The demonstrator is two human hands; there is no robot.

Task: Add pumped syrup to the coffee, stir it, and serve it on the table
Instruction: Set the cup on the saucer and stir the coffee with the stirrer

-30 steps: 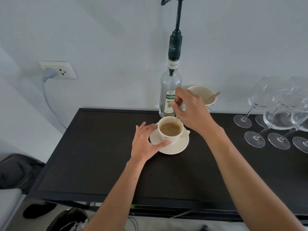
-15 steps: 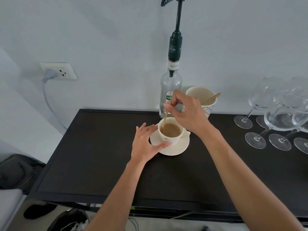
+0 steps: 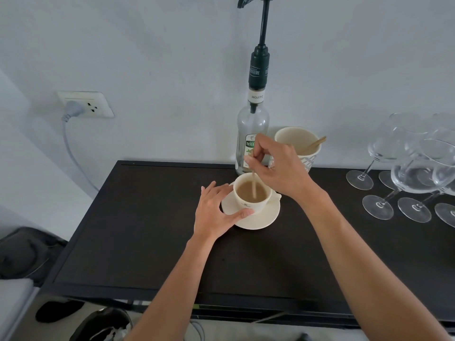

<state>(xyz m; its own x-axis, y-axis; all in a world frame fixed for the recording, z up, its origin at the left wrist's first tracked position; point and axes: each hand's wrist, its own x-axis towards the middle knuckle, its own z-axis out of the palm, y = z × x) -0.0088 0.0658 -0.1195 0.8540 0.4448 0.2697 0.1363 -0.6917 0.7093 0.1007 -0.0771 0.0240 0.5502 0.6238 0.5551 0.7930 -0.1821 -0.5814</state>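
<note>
- Since half a second ago the wooden stir stick has swung from the cup's left rim to the middle of the coffee, standing nearly upright with its lower end in the drink; the right hand has shifted a little to the right above the cup, while the left hand has stayed put.
- At far left a white wall socket holds a grey plug whose cable drops behind the black table.
- The table's left half is bare dark surface, with its left and front edges in view.
- The left hand rests on the saucer, fingers loosely spread against the cup's left side, thumb lying along the saucer's front rim.
- The white coffee cup sits on the saucer near the table's back edge, centre.
- The right hand pinches the stick's top between thumb and fingertips.
- Just behind stands the clear syrup bottle with its tall dark pump, against the wall.
- Beside it a cream paper cup holds more sticks.
- At far right wine glasses crowd the table.
</note>
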